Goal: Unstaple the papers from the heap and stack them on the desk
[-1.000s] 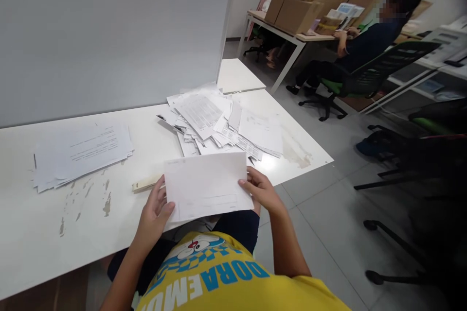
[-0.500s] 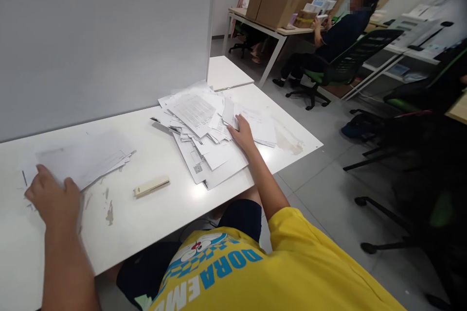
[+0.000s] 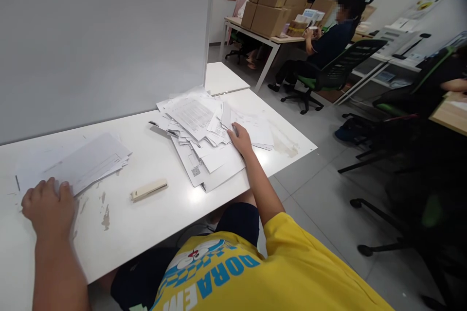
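On the left of the white table lies a small stack of printed paper sheets (image 3: 98, 155), slightly fanned at its right end. My left hand (image 3: 49, 209) rests on the stack's near left edge, palm down, fingers laid over the paper. A larger, messy pile of printed sheets (image 3: 193, 119) covers the table's right part. At its right side, my right hand (image 3: 241, 140) has its fingers bent and closed on the edge of some paper; the exact sheets are partly hidden. Between the two groups of paper sits a cream-coloured stapler (image 3: 149, 190).
A grey partition panel (image 3: 102, 34) stands along the table's back edge. Beyond the table, a seated person (image 3: 333, 36) works near stacked cardboard boxes (image 3: 270, 7). Black office chairs (image 3: 350, 60) stand to the right. Dried stains mark the tabletop.
The view has shifted slightly. My left hand's fingers have drawn closer together at the stack's near edge. My right hand's fingers have bent more on the paper at the large pile.
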The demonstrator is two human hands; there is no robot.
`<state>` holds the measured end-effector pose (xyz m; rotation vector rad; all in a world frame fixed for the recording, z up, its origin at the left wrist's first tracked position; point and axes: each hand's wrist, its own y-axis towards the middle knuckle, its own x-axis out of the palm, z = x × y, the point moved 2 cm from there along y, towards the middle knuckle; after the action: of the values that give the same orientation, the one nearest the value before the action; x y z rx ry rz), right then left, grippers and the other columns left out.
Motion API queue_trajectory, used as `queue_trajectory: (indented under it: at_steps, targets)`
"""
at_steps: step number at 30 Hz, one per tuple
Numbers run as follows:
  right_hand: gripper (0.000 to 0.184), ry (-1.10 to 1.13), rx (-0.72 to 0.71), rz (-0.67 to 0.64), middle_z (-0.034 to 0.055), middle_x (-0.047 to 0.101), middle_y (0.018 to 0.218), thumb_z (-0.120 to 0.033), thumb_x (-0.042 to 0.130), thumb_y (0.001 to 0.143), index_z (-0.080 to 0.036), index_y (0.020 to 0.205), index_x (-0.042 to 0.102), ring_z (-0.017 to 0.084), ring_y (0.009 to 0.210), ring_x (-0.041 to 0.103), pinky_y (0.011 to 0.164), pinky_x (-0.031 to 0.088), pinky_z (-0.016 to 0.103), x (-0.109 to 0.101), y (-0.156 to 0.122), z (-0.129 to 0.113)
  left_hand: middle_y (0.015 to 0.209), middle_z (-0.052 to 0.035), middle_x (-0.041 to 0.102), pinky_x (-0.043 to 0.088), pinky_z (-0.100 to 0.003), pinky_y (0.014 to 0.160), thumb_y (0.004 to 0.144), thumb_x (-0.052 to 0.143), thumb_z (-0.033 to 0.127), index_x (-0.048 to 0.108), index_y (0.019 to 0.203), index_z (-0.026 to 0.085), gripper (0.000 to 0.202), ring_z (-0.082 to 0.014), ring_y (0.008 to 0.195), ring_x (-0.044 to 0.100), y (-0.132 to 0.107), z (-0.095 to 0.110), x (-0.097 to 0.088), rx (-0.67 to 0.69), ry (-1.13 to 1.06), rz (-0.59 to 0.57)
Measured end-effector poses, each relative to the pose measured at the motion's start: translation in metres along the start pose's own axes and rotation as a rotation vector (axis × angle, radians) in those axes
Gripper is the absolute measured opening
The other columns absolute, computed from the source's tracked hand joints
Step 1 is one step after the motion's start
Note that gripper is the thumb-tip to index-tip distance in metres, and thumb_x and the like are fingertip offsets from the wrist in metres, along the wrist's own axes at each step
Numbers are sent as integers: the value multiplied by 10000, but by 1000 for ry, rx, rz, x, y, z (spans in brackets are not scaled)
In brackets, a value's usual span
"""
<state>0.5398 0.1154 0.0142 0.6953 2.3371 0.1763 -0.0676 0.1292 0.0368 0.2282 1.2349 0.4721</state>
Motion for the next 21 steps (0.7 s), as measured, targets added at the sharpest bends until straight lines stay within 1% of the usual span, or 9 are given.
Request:
queue_trajectory:
  at_steps: [1,3,5,8,11,14,17,19,21]
  targets:
    - [534,-19,0,-3,145,572,1445,-475,534,918,-151,1338,597,288,1372,481,1174,337,465,0,0,-2,1474,-221,505,315,-638,1158,906,305,606,556,1345,96,718,-400,1397,417,1,2,1,-35,-5,9]
    - [503,-46,-2,-7,152,585,1426,-461,513,935,-155,1324,602,302,1352,491,1159,344,483,1,1,-5,1446,-210,539,301,-579,1190,906,329,588,598,1281,84,683,-361,1393,440,2,7,2,-27,-34,-4]
    - [463,-55,-5,-6,147,601,1406,-441,488,950,-169,1304,612,303,1331,505,1148,346,489,0,1,-7,1429,-186,563,301,-568,1192,899,378,541,618,1237,100,606,-352,1385,454,3,10,2,3,-61,2]
    - [427,-46,-3,-1,126,618,1387,-420,490,946,-184,1274,628,286,1314,518,1136,355,457,-2,0,-8,1367,-164,617,323,-564,1171,866,428,426,640,1167,118,480,-346,1331,508,5,9,3,1,-103,46]
    - [415,16,60,11,101,637,1353,-436,474,942,-195,1236,640,251,1288,536,1113,371,400,-4,3,-8,1320,-157,643,326,-529,1167,826,435,374,649,1124,111,452,-330,1293,541,8,4,5,-16,-140,63]
    - [496,55,190,43,123,634,1316,-519,405,955,-183,1258,609,250,1219,570,1070,394,411,-2,14,-13,1293,-158,656,319,-495,1172,815,429,393,653,1089,114,450,-318,1284,552,11,0,8,-15,-124,53]
    - [626,-45,332,27,167,558,1376,-633,485,889,-185,1318,562,318,1280,499,1078,357,496,5,26,-24,1227,-154,684,349,-469,1157,800,420,396,652,1021,131,416,-306,1237,587,12,-3,10,0,-116,75]
    - [684,-134,381,2,184,497,1421,-639,571,836,-187,1348,539,354,1333,428,1093,322,534,11,31,-32,1179,-140,700,374,-455,1140,784,425,394,643,968,150,375,-296,1194,610,13,-4,10,10,-127,99]
    - [684,-178,377,1,195,467,1433,-594,601,833,-177,1370,522,362,1343,404,1098,308,544,16,31,-37,1141,-127,705,382,-459,1134,772,434,398,632,925,166,342,-295,1168,616,12,-6,10,14,-144,113]
